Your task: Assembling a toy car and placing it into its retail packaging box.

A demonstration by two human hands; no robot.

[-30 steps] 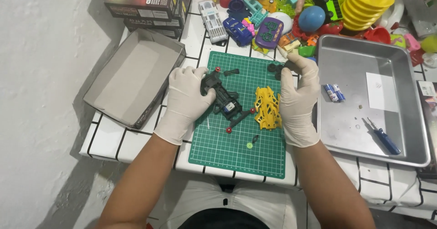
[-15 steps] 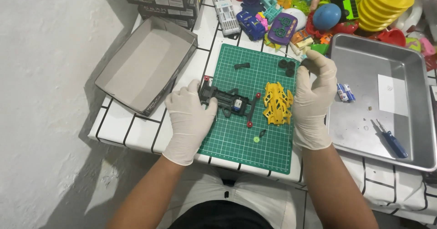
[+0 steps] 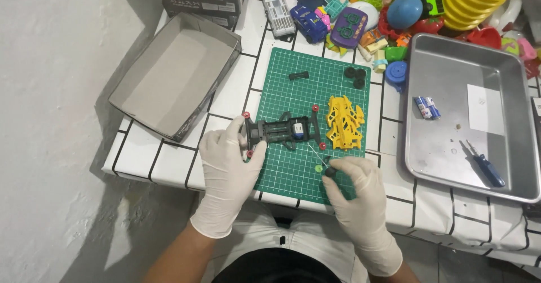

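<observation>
I am steadying the black toy car chassis (image 3: 280, 131) on the green cutting mat (image 3: 332, 80) with my left hand (image 3: 228, 167), fingers closed on its end, while my right hand (image 3: 358, 195) is pinching a small dark part (image 3: 330, 172) just below it, best kept low so it cannot roll away.

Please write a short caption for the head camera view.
Gloved left hand steadies black toy car chassis on green cutting mat; right hand pinches small black part.

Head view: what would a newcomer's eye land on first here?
Two white-gloved hands over a green cutting mat: the left hand steadies a black toy-car chassis, the right hand pinches a small dark part. A yellow car body lies beside the chassis, and bright toys crowd the far edge.
</observation>
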